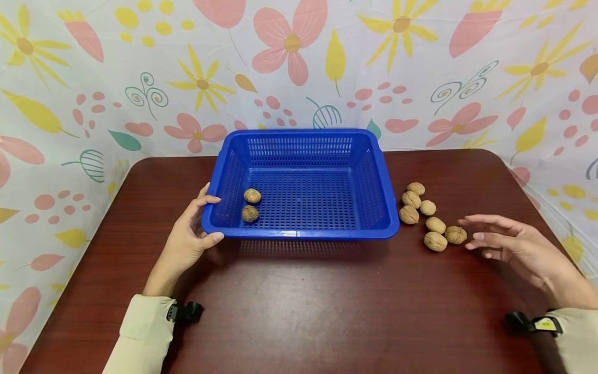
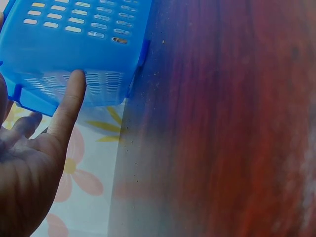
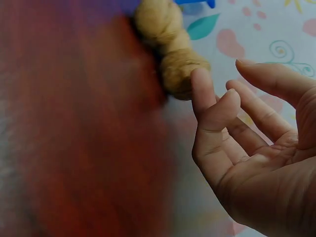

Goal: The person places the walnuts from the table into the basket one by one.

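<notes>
Head view overlooks table (image 1: 299,311); wrist views close, low.

In the right wrist view the walnuts (image 3: 170,54) and the table (image 3: 74,128) are blurred, and the right hand (image 3: 261,163) is cut off at three and six o'clock. In the left wrist view the basket (image 2: 74,44) is cropped at twelve o'clock, and the left hand (image 2: 29,173) at nine.
</notes>
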Tool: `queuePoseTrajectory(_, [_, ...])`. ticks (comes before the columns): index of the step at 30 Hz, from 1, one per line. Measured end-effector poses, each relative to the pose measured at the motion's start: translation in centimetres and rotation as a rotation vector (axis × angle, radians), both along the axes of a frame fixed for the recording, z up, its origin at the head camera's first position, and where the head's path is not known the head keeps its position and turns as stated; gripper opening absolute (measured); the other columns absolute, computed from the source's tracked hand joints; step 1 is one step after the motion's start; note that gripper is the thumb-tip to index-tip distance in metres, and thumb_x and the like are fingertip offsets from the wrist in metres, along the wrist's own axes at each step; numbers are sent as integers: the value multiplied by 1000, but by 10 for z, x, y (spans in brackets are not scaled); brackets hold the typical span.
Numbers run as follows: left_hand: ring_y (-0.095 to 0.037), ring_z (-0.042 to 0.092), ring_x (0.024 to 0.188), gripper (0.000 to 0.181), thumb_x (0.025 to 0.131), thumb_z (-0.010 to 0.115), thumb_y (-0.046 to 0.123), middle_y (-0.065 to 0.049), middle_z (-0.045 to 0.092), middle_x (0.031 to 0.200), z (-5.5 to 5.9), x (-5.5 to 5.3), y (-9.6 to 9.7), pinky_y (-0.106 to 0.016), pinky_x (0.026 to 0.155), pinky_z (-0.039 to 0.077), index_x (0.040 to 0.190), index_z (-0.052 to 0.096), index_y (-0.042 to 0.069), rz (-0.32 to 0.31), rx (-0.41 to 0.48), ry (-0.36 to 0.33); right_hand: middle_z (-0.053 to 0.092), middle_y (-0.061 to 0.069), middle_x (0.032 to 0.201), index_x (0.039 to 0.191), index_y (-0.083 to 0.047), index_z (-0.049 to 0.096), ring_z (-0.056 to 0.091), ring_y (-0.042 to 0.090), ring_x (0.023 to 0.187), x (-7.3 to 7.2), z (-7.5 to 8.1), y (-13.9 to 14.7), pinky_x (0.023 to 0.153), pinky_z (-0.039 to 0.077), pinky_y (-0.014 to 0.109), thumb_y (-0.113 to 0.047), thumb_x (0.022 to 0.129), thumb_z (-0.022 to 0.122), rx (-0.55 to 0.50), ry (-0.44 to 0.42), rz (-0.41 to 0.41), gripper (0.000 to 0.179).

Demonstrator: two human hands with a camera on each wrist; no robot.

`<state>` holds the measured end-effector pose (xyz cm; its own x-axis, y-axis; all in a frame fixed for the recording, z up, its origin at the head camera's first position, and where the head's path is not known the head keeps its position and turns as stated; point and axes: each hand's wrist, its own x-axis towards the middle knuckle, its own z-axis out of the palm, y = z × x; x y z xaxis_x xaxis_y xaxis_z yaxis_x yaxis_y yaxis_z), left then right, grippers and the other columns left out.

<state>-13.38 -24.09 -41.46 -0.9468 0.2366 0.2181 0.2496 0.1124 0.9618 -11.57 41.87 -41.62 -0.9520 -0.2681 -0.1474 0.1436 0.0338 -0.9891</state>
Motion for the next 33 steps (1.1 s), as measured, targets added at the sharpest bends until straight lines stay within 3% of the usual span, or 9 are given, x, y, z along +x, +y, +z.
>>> queuePoseTrajectory(5, [-14, 48, 137, 64, 90, 74, -9, -3, 13, 177, 0, 0, -1, -19, 92, 57, 146, 45, -1, 4, 4, 3, 74, -8, 127, 144, -12, 62, 77, 14, 99, 0, -8, -3, 72, 59, 26, 13, 105, 45, -51, -45, 59, 49])
queuePoseTrajectory(14, [-12, 50, 135, 65, 90, 74, -8, -3, 13, 177, 0, 0, 0, -20, 92, 57, 147, 44, -3, 0, -2, 2, 77, -3, 116, 140, -9, 64, 77, 15, 95, -1, -10, -14, 67, 57, 24, 15, 102, 51, -13, -21, 59, 47])
queuePoseTrajectory(24, [-31, 44, 141, 62, 92, 74, -5, -1, 14, 177, 1, 0, 0, -20, 93, 57, 146, 46, 2, 14, -10, -8, 78, -3, 115, 135, -9, 68, 77, 14, 91, -2, -16, -19, 64, 55, 23, 17, 101, 51, -49, -6, 2, 46])
queuePoseTrajectory(33, [-17, 48, 138, 61, 91, 74, -8, -3, 14, 177, 1, 1, 1, -19, 93, 57, 145, 49, 5, 7, 19, -4, 79, -3, 113, 134, -6, 68, 78, 16, 88, -7, 4, -22, 63, 56, 23, 15, 101, 53, -62, 30, -105, 42])
